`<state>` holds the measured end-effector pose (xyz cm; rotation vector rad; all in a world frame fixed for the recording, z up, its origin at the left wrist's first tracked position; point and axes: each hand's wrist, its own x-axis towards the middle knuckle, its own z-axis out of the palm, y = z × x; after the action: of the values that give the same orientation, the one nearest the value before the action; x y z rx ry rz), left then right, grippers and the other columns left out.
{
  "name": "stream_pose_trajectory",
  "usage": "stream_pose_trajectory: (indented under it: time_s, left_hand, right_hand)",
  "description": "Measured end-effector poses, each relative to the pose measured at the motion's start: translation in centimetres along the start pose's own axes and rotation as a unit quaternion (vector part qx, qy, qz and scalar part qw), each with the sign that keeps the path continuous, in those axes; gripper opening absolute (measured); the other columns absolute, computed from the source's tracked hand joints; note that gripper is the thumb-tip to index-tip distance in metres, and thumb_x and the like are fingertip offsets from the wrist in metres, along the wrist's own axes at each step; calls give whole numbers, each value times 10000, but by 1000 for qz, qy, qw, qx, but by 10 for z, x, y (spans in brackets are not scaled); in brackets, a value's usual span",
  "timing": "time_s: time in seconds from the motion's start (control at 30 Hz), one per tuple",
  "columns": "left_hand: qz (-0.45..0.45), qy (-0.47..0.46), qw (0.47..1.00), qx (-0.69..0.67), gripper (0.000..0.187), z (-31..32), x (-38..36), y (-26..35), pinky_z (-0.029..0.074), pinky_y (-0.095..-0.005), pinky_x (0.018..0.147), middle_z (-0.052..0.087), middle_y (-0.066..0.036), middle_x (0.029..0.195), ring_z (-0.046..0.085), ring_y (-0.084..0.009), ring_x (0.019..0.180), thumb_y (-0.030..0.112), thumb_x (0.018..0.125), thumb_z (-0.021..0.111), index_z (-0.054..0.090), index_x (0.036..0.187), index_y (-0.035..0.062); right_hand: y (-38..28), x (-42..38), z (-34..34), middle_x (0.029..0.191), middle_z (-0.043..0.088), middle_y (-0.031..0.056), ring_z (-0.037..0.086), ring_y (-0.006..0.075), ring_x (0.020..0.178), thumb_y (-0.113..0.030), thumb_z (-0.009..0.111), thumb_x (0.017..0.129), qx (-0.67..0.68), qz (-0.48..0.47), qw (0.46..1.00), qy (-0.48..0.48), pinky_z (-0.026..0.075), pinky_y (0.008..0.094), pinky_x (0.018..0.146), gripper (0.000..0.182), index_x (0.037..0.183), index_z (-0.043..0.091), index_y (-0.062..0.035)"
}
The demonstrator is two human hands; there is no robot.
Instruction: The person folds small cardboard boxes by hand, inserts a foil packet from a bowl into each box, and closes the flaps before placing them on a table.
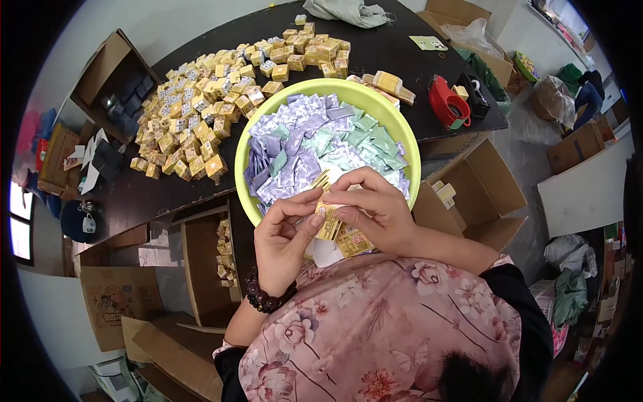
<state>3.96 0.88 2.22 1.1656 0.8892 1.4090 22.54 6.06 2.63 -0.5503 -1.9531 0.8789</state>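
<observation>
Behind both hands (335,221), half-hidden yellow carton (333,226).

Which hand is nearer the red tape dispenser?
Right. The right hand sits below-left of the red tape dispenser, holding the yellow box; the left hand is farther left.

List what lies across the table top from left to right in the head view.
Pile of small yellow boxes → green bowl of purple and green sachets → red tape dispenser → black tape dispenser.
</observation>
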Motion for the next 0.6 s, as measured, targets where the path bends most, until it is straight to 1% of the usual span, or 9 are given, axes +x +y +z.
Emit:
stream_pose_trajectory:
  time_s: [0.03, 0.07, 0.1, 0.2, 0.23, 0.3, 0.4, 0.53, 0.6]
  left_hand:
    - [0, 0, 1000, 0, 141, 0, 0, 0, 497, -294, 936, 562, -220, 1259, 594, -193, 1109, -45, 886, 625, 556, 1007, -20]
    - [-4, 3, 1000, -1, 135, 0, 0, 0, 499, -295, 933, 562, -221, 1256, 595, -196, 1108, -46, 886, 624, 555, 999, -21]
    - [-8, 6, 1000, -1, 128, 0, 0, 0, 502, -295, 929, 563, -222, 1252, 597, -198, 1108, -48, 886, 623, 554, 991, -21]
    - [8, 8, 1000, 4, 126, 3, 0, 0, 506, -290, 923, 566, -217, 1243, 600, -194, 1099, -47, 883, 627, 557, 984, -19]
    - [7, 8, 1000, 4, 126, 3, 1, 0, 506, -290, 923, 566, -217, 1243, 600, -194, 1099, -47, 883, 627, 557, 984, -19]
    - [10, 16, 1000, 6, 127, 4, 1, 0, 506, -283, 922, 571, -211, 1235, 603, -183, 1082, -44, 881, 634, 557, 978, -17]
    - [4, 27, 1000, 13, 122, 5, 0, -1, 505, -276, 908, 574, -205, 1237, 604, -172, 1064, -43, 882, 633, 559, 975, -17]
    - [-4, 32, 999, 17, 127, 2, -1, -4, 494, -274, 909, 579, -201, 1231, 599, -162, 1062, -36, 884, 635, 555, 977, -4]
    - [-3, 12, 1000, 23, 179, 0, -1, -7, 479, -267, 913, 578, -176, 1243, 586, -142, 1076, -22, 894, 628, 555, 1057, -6]
  right_hand:
    - [0, -1, 4, 1085, 546, 85, 575, 135, 1010, 25, 634, 884, 0, 0, 1000, 0, 503, 247, 790, 204, 1085, 657, -2]
    - [1, -3, 10, 1073, 549, 81, 571, 136, 1016, 31, 625, 887, 138, 62, 988, 42, 503, 254, 803, 190, 1070, 665, -5]
    - [3, -4, 14, 1061, 553, 77, 568, 137, 1021, 37, 616, 891, 273, 121, 951, 83, 503, 260, 816, 179, 1055, 673, -8]
    - [10, -7, 13, 1061, 554, 74, 566, 139, 1017, 42, 611, 892, 303, 117, 943, 71, 494, 265, 845, 193, 1063, 679, -14]
    - [11, -8, 11, 1061, 554, 74, 566, 139, 1017, 42, 611, 892, 303, 117, 943, 71, 494, 265, 845, 193, 1063, 679, -14]
    - [13, -9, 9, 1093, 533, 79, 567, 147, 1017, 41, 628, 881, 211, 92, 972, 42, 482, 270, 879, 239, 1111, 668, -13]
    - [6, -11, 13, 1091, 534, 78, 566, 153, 1016, 34, 648, 868, 163, 86, 982, 45, 473, 272, 889, 295, 1158, 658, -19]
    - [4, -12, 19, 1073, 549, 79, 558, 160, 1022, -8, 643, 884, 144, 59, 986, 60, 466, 266, 888, 296, 1180, 655, -24]
    - [2, -11, 13, 1065, 560, 87, 552, 168, 1026, -38, 625, 904, 113, 74, 991, 23, 460, 269, 880, 287, 1189, 648, -22]
